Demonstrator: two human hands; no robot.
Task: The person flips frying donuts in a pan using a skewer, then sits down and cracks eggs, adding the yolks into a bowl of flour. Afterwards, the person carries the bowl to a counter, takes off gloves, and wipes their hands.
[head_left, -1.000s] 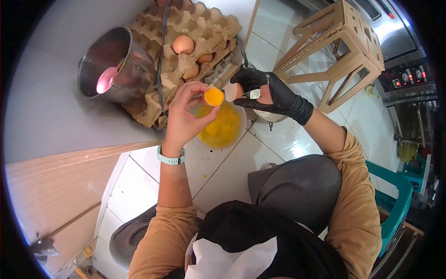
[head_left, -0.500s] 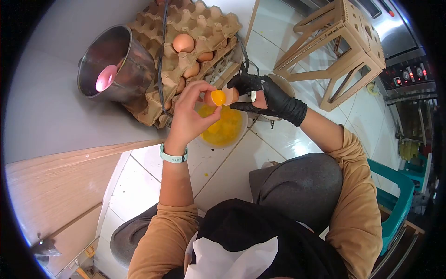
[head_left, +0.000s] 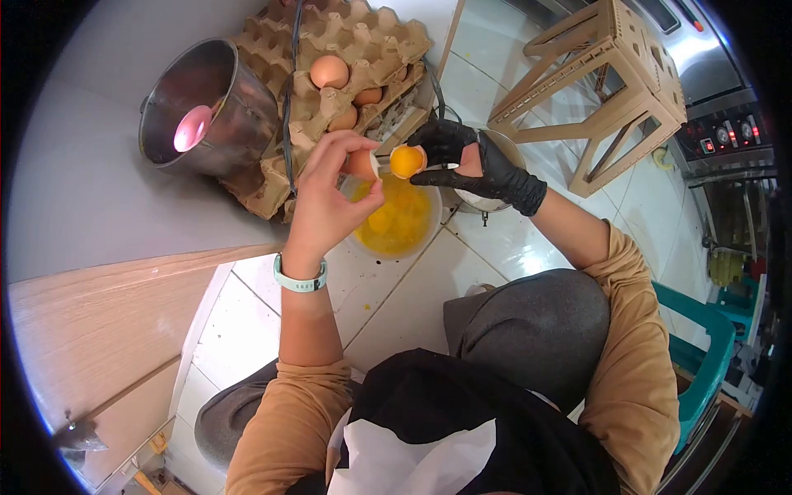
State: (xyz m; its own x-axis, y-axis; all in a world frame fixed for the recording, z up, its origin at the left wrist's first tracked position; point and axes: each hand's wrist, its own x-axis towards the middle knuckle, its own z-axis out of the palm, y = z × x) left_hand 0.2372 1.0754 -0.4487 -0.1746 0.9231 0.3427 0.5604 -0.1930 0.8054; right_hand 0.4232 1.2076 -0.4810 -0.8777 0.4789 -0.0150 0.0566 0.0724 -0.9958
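My bare left hand (head_left: 334, 194) pinches a brown eggshell half (head_left: 362, 165), its broken edge turned toward the other hand. In the black glove, my right hand (head_left: 483, 169) grips a second shell half with a round yolk (head_left: 407, 162) sitting in it. A patch of skin shows through the glove. Both shell halves are held apart, a short gap between them. Under them on the floor stands a bowl (head_left: 439, 216) of yellow yolks. Partly hidden beneath my right hand is a round pot (head_left: 513, 148) with whitish contents.
Stacked cardboard egg trays (head_left: 375, 37) carry several brown eggs, one egg (head_left: 329, 73) on top. A metal pot (head_left: 247, 103) with a pink glowing spot stands left. A dark cable crosses the trays. A folding stool (head_left: 610, 91) is upper right, a green plastic chair (head_left: 701, 330) right.
The yolk has passed from the left shell half into the right one. My left hand has shifted slightly left, and the two shell halves are farther apart.
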